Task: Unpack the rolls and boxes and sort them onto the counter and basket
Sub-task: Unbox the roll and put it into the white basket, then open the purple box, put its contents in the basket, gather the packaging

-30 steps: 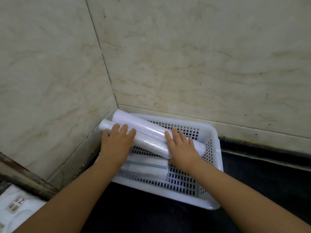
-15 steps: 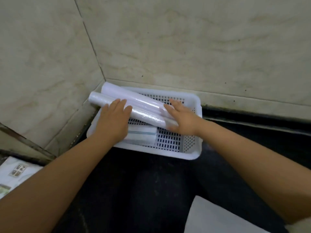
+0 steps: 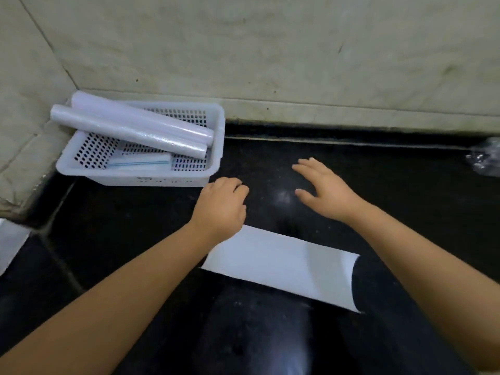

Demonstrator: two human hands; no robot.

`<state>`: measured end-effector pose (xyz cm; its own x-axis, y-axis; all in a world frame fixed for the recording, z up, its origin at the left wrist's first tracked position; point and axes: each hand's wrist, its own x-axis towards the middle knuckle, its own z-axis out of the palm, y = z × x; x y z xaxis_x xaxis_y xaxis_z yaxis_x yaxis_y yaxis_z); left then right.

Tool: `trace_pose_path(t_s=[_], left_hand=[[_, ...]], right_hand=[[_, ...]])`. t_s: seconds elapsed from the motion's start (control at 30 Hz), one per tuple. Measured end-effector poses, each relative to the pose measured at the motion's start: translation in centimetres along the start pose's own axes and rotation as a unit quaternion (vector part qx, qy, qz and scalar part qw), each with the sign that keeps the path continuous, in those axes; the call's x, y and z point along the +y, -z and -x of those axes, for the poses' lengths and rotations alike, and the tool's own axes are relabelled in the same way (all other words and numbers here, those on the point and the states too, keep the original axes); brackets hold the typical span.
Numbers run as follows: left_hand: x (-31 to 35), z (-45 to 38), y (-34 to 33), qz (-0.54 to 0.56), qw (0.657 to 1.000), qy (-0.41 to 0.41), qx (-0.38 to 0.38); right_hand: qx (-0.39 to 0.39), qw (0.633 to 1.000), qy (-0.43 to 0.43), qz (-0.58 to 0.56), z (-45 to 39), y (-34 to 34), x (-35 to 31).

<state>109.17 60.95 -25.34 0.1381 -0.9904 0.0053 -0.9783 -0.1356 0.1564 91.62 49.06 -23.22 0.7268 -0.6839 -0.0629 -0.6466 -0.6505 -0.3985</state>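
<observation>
A white perforated basket (image 3: 211, 169) sits in the counter's far left corner against the tiled wall. Two long white rolls (image 3: 130, 128) lie slanted across it, their left ends sticking over the rim. Under them lies a flat white packet with a blue stripe (image 3: 140, 163). A flattened white box sleeve (image 3: 281, 266) lies on the black counter (image 3: 392, 185) in front of me. My left hand (image 3: 220, 205) hovers just right of the basket, fingers curled, holding nothing. Beside it, my right hand (image 3: 324, 185) is spread over the counter, empty.
Crumpled clear plastic wrap (image 3: 485, 158) lies at the far right by the wall. A white printed sheet or pack (image 3: 10, 242) shows at the left edge, below the wall's corner ledge. The tiled wall bounds the counter at the back and left.
Both hands let go of the rolls and drew back toward me, out of the basket. The view tilted down, bringing the white sleeve on the counter into sight.
</observation>
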Motion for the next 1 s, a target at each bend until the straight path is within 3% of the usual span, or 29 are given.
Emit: trace_pose_path(t_s=[0.3,0.57,0.77,1.0], left_hand=[[19.7,-0.5,-1.3,-0.051,0.996,-0.048,-0.05],[40.2,-1.3,-2.8,0.004,0.99,-0.101,-0.096],[48.0,-3.8,-7.1,0.04,0.979,-0.075,-0.183],[50.7,-8.6,-10.5,-0.003,0.962,-0.077,-0.263]], right_hand=[[0.033,0.989,-0.142,-0.022,19.0,6.2,13.9],[0.102,0.964,-0.246,-0.022,35.2,12.8,25.4],[0.094,0.952,-0.289,-0.033,39.2,12.1,32.4],[-0.012,0.944,-0.318,-0.084,36.1,11.3,39.7]])
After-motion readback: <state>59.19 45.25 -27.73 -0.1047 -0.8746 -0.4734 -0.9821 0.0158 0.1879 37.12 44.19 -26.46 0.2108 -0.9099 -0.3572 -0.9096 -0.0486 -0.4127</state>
